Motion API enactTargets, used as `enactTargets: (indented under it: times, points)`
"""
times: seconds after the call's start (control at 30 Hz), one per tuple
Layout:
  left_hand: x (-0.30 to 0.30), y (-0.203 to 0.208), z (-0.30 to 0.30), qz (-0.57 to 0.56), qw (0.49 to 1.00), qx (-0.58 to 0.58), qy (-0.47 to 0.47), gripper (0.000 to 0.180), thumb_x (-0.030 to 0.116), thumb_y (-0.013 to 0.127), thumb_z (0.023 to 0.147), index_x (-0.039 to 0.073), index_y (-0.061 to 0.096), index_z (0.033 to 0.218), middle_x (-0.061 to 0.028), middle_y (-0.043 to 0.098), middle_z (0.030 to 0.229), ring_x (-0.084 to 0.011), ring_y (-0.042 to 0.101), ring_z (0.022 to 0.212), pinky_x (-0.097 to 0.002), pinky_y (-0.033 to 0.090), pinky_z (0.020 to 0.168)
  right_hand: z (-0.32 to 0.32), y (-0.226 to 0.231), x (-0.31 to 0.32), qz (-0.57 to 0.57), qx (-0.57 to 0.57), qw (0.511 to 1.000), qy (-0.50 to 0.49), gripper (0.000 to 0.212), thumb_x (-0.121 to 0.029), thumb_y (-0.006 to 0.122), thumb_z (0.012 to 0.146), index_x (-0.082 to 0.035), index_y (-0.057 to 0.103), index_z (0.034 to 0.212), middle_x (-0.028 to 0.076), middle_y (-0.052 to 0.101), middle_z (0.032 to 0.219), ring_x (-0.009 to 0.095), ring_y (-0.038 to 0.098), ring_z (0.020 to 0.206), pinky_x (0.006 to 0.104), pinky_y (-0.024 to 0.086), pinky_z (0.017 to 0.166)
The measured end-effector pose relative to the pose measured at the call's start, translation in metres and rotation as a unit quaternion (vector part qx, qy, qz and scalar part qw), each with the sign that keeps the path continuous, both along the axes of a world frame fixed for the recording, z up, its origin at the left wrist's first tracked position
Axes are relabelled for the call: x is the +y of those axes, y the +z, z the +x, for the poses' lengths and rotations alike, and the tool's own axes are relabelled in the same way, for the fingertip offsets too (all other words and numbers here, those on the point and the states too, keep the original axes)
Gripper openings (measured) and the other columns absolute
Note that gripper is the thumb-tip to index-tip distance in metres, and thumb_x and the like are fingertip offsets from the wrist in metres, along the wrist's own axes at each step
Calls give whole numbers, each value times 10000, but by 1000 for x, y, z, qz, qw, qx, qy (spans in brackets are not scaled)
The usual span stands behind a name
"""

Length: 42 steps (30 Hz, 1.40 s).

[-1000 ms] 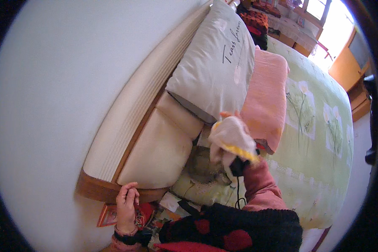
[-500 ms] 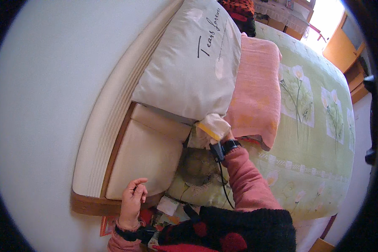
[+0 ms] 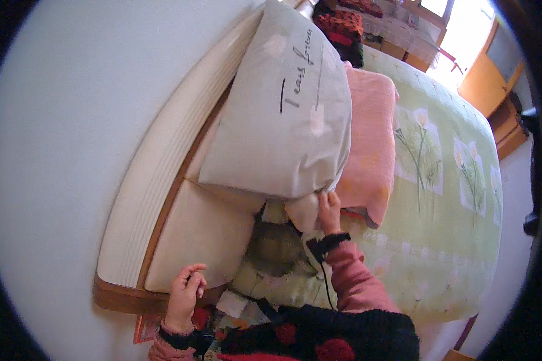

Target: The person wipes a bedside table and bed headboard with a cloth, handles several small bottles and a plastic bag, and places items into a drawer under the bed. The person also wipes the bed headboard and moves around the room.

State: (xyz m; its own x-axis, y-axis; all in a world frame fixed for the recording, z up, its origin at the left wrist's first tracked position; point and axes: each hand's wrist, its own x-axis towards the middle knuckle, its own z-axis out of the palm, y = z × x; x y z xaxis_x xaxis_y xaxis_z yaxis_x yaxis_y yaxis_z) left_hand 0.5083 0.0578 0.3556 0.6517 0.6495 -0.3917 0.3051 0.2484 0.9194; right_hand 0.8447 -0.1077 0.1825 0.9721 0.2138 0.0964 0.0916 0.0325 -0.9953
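A large pale grey pillow [image 3: 277, 132] with dark script leans over the cream headboard side of the bed. My right hand [image 3: 329, 210] is closed on the pillow's near right corner, fingers pinching the cloth. A whitish fold [image 3: 305, 212] hangs just left of that hand. My left hand [image 3: 185, 295] hovers at the near end of a cream padded cushion [image 3: 208, 234], fingers loosely bent and apart, holding nothing. Between the cushion and my right forearm lies a dark, round, greyish-brown thing [image 3: 275, 246], whose kind I cannot make out.
A folded pink towel-like cloth [image 3: 370, 144] lies right of the pillow on the green flowered bedspread [image 3: 445, 240]. The ribbed cream headboard [image 3: 162, 162] runs along the white wall [image 3: 72, 150]. Red and black folded fabric [image 3: 340, 30] sits at the far end. A wooden door [image 3: 491, 69] stands far right.
My right hand has come out from under the white fold and now grips the pillow's corner. The pillow's near edge sits lower in view. My left hand has barely moved.
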Motion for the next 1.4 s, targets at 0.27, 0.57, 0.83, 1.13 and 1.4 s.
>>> enactTargets:
  times: [0.27,0.57,0.83,1.13,1.4]
  points:
    - [-4,-5,6,7,999,52,14,203,148,474,948,29,555,1091,-4,520,716,-58,433,574,-191,370,503,-48,-26,5,36,100,990,95,173,-142,521,915,-10,519,803,41,507,681,128,430,651,292,407,611]
    - [13,35,-12,116,990,44,67,187,125,463,941,63,577,1075,14,503,714,-46,422,581,-185,363,513,-64,72,-6,-61,366,902,222,342,-353,536,910,-17,549,967,53,575,899,139,537,819,288,447,719]
    - [54,72,-42,571,789,215,69,192,103,582,854,29,597,1031,-90,524,776,-204,512,669,-325,422,596,107,285,140,409,137,761,485,585,-477,426,903,-32,422,1283,135,564,1174,236,549,1068,364,460,919]
    - [106,45,-61,746,617,250,-17,129,115,688,735,91,563,755,-56,498,634,-252,524,530,-349,404,442,276,276,343,-123,-404,905,53,877,15,734,662,-77,232,1374,155,534,1113,275,585,964,363,498,847]
    - [112,50,-72,718,593,334,-147,146,91,705,693,111,631,817,-19,437,575,-181,486,479,-313,349,392,344,205,448,-458,-471,753,-39,435,-316,540,831,-54,528,1177,199,558,1152,372,532,1062,531,435,865]
